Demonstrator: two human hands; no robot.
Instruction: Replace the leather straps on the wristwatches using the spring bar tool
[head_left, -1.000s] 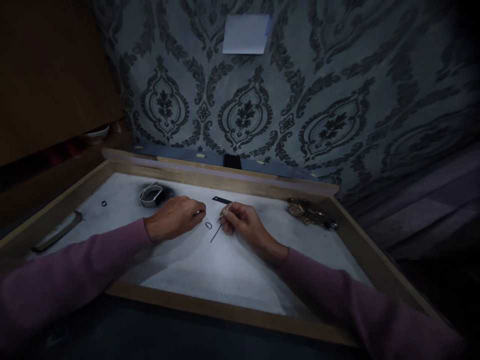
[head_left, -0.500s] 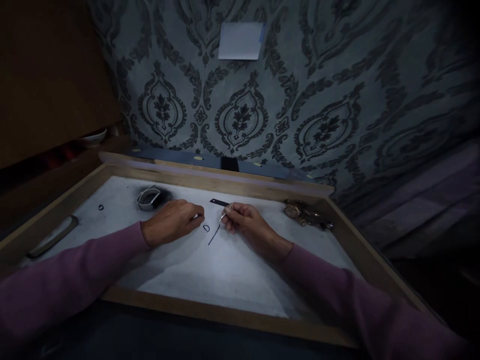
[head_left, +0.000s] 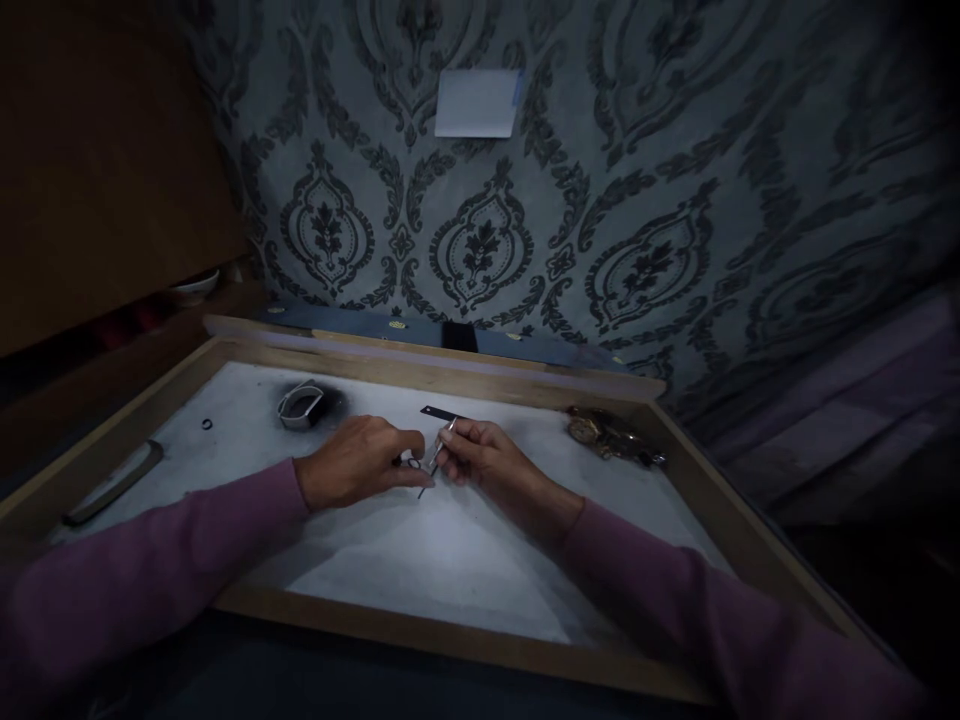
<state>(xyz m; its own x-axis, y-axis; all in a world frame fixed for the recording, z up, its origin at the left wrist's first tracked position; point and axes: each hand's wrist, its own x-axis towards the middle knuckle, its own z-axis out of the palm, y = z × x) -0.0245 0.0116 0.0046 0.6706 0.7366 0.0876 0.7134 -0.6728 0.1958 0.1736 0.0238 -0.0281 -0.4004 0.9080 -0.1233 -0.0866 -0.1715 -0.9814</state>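
My right hand pinches a slim silver tool, its tip pointing down toward the white sheet. A thin dark strip shows just below the tip; whether it is joined to the tool I cannot tell. My left hand is close by, thumb and forefinger spread apart. In the gap between them is a small dark loop; no firm grip on it shows. Beyond my right hand lies a flat black blade-like strip, partly hidden by the fingers.
A wooden-rimmed tray surrounds the white sheet. Inside are a pale-strapped watch, a small black ring, a loose curved strap and gold-coloured watches. Behind rises a patterned wall with a white card.
My left hand has moved right and its thumb and forefinger have spread around the small loop. My right hand stays pinched on the silver tool. The view has tilted slightly upward.
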